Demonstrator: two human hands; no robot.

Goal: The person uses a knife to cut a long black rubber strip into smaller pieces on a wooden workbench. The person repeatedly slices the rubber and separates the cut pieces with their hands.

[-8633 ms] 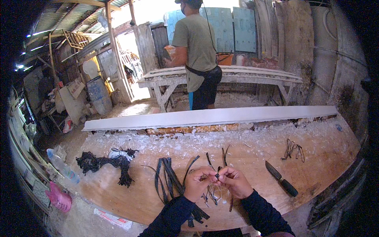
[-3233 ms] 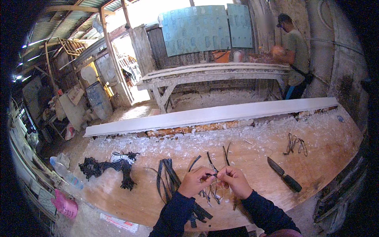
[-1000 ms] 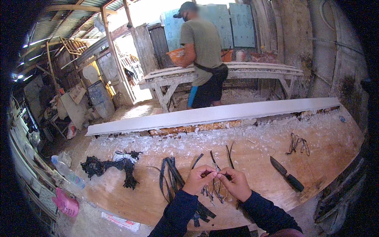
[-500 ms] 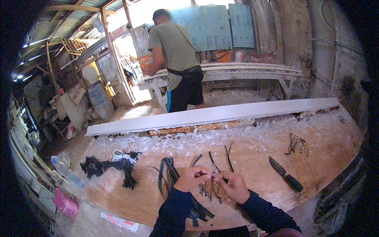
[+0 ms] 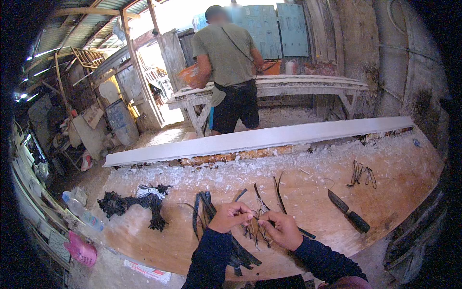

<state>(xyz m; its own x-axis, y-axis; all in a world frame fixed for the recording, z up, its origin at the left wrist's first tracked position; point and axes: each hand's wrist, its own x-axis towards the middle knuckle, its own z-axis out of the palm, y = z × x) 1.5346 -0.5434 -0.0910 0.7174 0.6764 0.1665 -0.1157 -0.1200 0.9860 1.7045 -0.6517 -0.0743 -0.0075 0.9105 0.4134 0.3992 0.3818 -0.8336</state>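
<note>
Over the wooden table, my left hand (image 5: 231, 217) and my right hand (image 5: 280, 230) meet, fingertips almost touching. Each pinches a thin dark strand (image 5: 255, 217) between thumb and forefinger; part of it is hidden by the fingers. Short knotted cords (image 5: 260, 236) lie beneath my hands. Flat black strips (image 5: 207, 204) stretch beside and under my left forearm. Another narrow black strip (image 5: 279, 195) runs beyond my right hand. A knife (image 5: 347, 211) with a dark blade and handle rests to the right. Bundled black cords (image 5: 156, 216) with a pale tie lie at left.
A long white board (image 5: 260, 139) spans the table's far edge, with white flakes along it. Looped dark cord (image 5: 362, 174) lies at right. A plastic bottle (image 5: 82, 210) and pink container (image 5: 81, 249) are at left. Beyond, a person (image 5: 226, 53) stands at a whitened bench (image 5: 313, 84).
My hands stay together, with the fingers shifting slightly around the strand. The person beyond has moved right and turned more toward the bench, right arm now reaching toward an orange tub.
</note>
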